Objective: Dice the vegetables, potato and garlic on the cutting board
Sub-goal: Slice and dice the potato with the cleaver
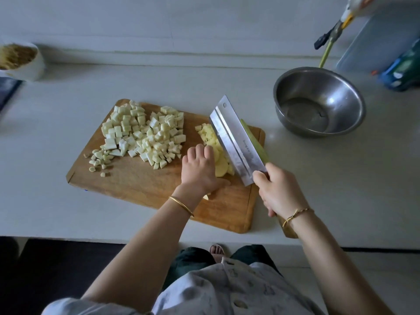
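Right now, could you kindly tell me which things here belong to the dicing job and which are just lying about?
Job: cutting board; cleaver gripped by the right hand; potato slices held by the left hand; diced pale vegetable; chopped garlic.
Lying about: steel bowl; white cup; clear box; blue-green bottle.

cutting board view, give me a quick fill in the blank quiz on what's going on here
1. The right hand holds the ___ by its handle.
2. The left hand holds the ___ slices next to the blade.
3. The pile of white cubes on the board lies to the ___ of the left hand.
4. Off the board's right end stands a steel ___.

Missing words: cleaver; potato; left; bowl.
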`<state>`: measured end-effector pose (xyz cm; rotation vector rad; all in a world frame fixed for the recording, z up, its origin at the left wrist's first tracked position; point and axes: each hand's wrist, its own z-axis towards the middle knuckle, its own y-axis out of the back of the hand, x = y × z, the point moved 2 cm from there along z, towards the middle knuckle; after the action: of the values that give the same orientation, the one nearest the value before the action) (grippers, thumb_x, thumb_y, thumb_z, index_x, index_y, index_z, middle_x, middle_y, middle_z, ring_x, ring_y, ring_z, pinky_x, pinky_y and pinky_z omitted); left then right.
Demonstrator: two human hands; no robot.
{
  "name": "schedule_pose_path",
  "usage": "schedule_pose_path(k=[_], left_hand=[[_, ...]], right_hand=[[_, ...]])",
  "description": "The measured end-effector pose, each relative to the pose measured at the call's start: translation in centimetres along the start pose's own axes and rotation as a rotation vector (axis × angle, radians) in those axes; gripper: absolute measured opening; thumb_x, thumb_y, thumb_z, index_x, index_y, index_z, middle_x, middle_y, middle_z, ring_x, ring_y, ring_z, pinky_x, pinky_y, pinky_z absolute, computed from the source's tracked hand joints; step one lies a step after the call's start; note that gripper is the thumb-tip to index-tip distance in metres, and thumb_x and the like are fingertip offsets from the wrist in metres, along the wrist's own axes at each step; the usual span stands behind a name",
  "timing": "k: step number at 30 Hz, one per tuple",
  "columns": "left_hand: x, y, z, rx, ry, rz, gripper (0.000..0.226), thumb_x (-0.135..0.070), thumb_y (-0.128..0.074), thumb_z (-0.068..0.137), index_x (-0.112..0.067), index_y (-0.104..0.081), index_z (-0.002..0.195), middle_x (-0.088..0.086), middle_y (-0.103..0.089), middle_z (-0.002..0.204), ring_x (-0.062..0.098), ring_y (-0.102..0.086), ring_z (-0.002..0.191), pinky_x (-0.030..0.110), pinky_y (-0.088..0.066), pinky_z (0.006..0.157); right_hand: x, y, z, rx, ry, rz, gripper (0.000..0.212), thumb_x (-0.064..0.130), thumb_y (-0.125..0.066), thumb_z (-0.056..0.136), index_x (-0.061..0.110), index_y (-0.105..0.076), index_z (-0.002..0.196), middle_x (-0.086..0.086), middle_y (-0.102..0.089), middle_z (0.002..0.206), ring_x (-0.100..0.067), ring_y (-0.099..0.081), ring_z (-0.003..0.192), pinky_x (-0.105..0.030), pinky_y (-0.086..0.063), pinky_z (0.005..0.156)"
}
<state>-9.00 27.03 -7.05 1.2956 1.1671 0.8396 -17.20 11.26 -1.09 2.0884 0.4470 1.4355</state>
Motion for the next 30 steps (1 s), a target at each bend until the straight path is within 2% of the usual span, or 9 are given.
schedule_pose_path(k=[4, 8, 12, 15, 19, 23, 26, 28, 30], left_hand=[[0.0, 0.6, 0.7, 0.018, -0.04, 0.017, 0.088, -0.061, -0.071, 0.069, -0.013, -0.036, 0.133, 0.006, -0.041, 0.131, 0.028, -0.038, 0.121, 0.037, -0.035, 0.101], [-0.2, 1.4, 0.6, 0.027, -0.104, 0.003, 0.064, -0.052, -0.066, 0.078, -0.012, -0.043, 0.124, 0.006, -0.046, 0.12, 0.027, -0.043, 0.11, 0.036, -0.044, 0.088], [0.3, 2.5, 0.6, -0.002, -0.102, -0.202, 0.038, -0.032, -0.066, 0.084, -0.008, -0.052, 0.11, 0.006, -0.057, 0.1, 0.025, -0.056, 0.093, 0.035, -0.05, 0.071], [1.3, 3.2, 0.6, -0.013, -0.041, -0.309, 0.027, -0.025, -0.065, 0.088, -0.007, -0.05, 0.101, 0.006, -0.056, 0.085, 0.022, -0.055, 0.074, 0.033, -0.046, 0.06], [2.8, 4.2, 0.0, -0.09, 0.114, -0.573, 0.019, -0.018, -0.057, 0.092, -0.011, -0.048, 0.107, -0.005, -0.051, 0.08, 0.008, -0.05, 0.065, 0.017, -0.04, 0.051], [4.8, 5.3, -1.3, -0.226, 0.366, -0.917, 0.036, -0.012, -0.053, 0.092, -0.007, -0.044, 0.126, 0.006, -0.053, 0.105, 0.016, -0.057, 0.079, 0.026, -0.046, 0.063], [6.3, 5.1, -3.0, -0.299, 0.581, -1.095, 0.04, -0.012, -0.049, 0.093, -0.003, -0.036, 0.13, 0.006, -0.046, 0.109, 0.016, -0.054, 0.087, 0.03, -0.052, 0.07], [7.1, 4.6, -4.0, -0.316, 0.663, -1.169, 0.044, -0.01, -0.048, 0.093, -0.001, -0.032, 0.132, 0.007, -0.042, 0.115, 0.023, -0.053, 0.101, 0.039, -0.056, 0.08], [7.5, 4.2, -4.8, -0.321, 0.697, -1.224, 0.045, -0.008, -0.047, 0.092, -0.001, -0.031, 0.134, 0.008, -0.04, 0.12, 0.025, -0.051, 0.105, 0.041, -0.056, 0.081]], right_hand=[[-0.3, 0.1, 0.0, -0.007, -0.008, 0.011, 0.029, 0.018, -0.047, 0.089, 0.013, -0.032, 0.065, -0.012, -0.043, 0.053, -0.024, -0.039, 0.035, -0.03, -0.04, 0.037], [-0.4, 0.4, 0.1, -0.004, -0.005, 0.015, 0.027, 0.019, -0.047, 0.09, 0.011, -0.034, 0.067, -0.012, -0.044, 0.054, -0.024, -0.04, 0.035, -0.03, -0.041, 0.036], [-0.2, 0.4, -0.1, -0.002, 0.016, 0.02, 0.03, 0.018, -0.047, 0.091, 0.012, -0.034, 0.065, -0.009, -0.043, 0.053, -0.022, -0.038, 0.034, -0.026, -0.038, 0.036], [0.1, 0.3, -0.2, 0.003, 0.031, 0.025, 0.032, 0.017, -0.047, 0.092, 0.014, -0.034, 0.063, -0.007, -0.043, 0.052, -0.019, -0.037, 0.033, -0.025, -0.038, 0.037], [0.1, 0.1, -0.3, 0.03, 0.009, 0.048, 0.031, 0.017, -0.047, 0.092, 0.013, -0.034, 0.064, -0.005, -0.041, 0.05, -0.019, -0.037, 0.032, -0.026, -0.038, 0.037], [0.2, -0.4, -0.9, 0.127, -0.023, 0.06, 0.025, 0.015, -0.045, 0.092, 0.009, -0.037, 0.069, -0.011, -0.041, 0.053, -0.018, -0.036, 0.03, -0.024, -0.035, 0.034], [0.1, -1.2, -1.6, 0.253, -0.074, 0.095, 0.019, 0.013, -0.045, 0.091, 0.007, -0.04, 0.073, -0.011, -0.041, 0.055, -0.017, -0.033, 0.03, -0.023, -0.033, 0.034], [-0.1, -1.9, -2.1, 0.327, -0.108, 0.107, 0.017, 0.013, -0.045, 0.09, 0.007, -0.041, 0.074, -0.007, -0.041, 0.053, -0.016, -0.031, 0.03, -0.022, -0.032, 0.033], [-0.3, -2.6, -2.5, 0.391, -0.133, 0.11, 0.018, 0.013, -0.044, 0.091, 0.007, -0.04, 0.074, -0.007, -0.039, 0.053, -0.016, -0.03, 0.03, -0.021, -0.03, 0.033]])
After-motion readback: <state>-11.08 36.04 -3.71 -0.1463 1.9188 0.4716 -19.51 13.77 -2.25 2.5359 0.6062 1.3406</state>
